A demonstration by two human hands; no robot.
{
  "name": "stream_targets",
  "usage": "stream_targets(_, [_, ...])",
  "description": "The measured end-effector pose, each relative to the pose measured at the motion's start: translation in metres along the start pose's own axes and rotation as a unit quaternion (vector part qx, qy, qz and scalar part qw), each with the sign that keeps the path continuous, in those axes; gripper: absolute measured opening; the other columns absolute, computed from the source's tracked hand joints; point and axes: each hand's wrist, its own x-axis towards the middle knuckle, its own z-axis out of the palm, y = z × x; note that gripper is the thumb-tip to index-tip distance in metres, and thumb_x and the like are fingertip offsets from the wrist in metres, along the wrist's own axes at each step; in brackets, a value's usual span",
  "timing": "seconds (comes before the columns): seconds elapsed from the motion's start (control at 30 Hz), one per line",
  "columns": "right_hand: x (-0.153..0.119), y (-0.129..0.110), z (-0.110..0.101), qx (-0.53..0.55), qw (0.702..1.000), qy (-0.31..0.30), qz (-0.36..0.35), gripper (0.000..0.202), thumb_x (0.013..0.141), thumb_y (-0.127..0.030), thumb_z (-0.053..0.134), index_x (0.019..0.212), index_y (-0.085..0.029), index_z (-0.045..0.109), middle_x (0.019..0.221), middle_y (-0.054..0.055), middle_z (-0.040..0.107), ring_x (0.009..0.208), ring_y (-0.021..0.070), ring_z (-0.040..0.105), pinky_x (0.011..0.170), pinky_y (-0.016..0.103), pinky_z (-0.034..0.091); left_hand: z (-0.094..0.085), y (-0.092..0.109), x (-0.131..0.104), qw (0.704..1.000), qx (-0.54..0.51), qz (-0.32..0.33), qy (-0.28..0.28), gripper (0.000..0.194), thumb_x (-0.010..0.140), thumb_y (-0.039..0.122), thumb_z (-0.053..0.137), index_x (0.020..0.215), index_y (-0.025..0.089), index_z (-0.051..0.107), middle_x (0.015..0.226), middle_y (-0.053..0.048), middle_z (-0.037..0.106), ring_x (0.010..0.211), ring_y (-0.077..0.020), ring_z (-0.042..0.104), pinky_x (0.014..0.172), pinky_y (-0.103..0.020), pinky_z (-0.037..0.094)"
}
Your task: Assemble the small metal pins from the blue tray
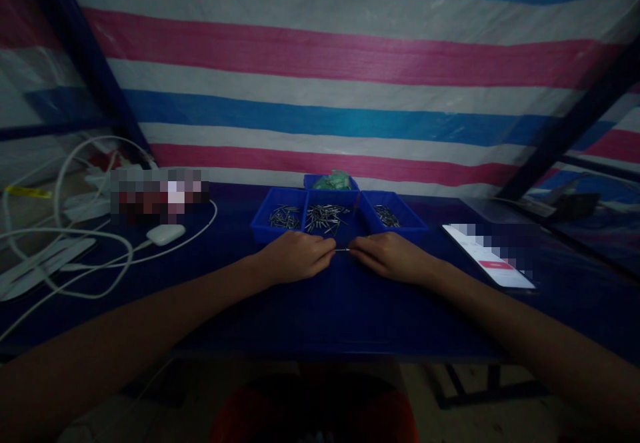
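A thin, shiny metal pin [342, 250] spans the small gap between my two hands, just above the table. My left hand [299, 256] is closed in a pinch at its left end, and my right hand [390, 256] pinches the right end. The pin's exact kind is too small to make out. Right behind my hands stand a left blue bin [261, 232], a middle blue bin [351, 220] and a right blue bin [414, 222], each with many slim metal pieces inside. My knuckles partly cover the bins' front walls.
Behind them, another blue bin [310, 180] holds a green plastic bag [336, 180]. A lit phone [493, 260] lies at the right of the blue table [330, 316]. White cables [127, 256] and a white charger [166, 233] lie left. Striped sheeting [350, 56] hangs behind.
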Motion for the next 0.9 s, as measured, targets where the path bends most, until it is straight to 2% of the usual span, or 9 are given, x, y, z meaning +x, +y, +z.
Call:
stream_targets(0.37, [-0.0001, -0.0025, 0.0007, -0.005, 0.999, 0.041, -0.002, 0.029, 0.090, -0.029, 0.030, 0.093, -0.014, 0.055, 0.069, 0.003, 0.057, 0.059, 0.0111, 0.052, 0.058, 0.023, 0.036, -0.0005, 0.0018, 0.0004, 1.000, 0.024, -0.014, -0.004, 0.023, 0.088, 0.025, 0.031, 0.083, 0.015, 0.052, 0.069, -0.001, 0.061, 0.059, -0.0122, 0.058, 0.050, -0.023, 0.038])
stream_targets(0.67, [-0.0024, -0.0070, 0.0001, -0.008, 0.995, 0.093, -0.030, 0.029, 0.090, -0.029, 0.033, 0.096, -0.013, 0.056, 0.071, 0.004, 0.060, 0.064, 0.0123, 0.054, 0.062, 0.024, 0.039, 0.0042, -0.0014, -0.0002, 1.000, 0.013, 0.013, 0.000, 0.022, 0.088, 0.025, 0.034, 0.082, 0.015, 0.053, 0.070, -0.001, 0.061, 0.060, -0.0111, 0.057, 0.053, -0.022, 0.040])
stream_targets(0.9, [-0.0010, -0.0003, 0.0036, -0.019, 0.998, 0.064, 0.004, 0.025, 0.087, -0.025, 0.034, 0.094, -0.014, 0.055, 0.070, 0.004, 0.058, 0.060, 0.0116, 0.052, 0.058, 0.024, 0.036, 0.0009, 0.0004, 0.0004, 1.000, 0.024, -0.004, 0.019, 0.024, 0.088, 0.026, 0.034, 0.080, 0.014, 0.053, 0.067, 0.000, 0.058, 0.056, -0.0101, 0.055, 0.048, -0.021, 0.037])
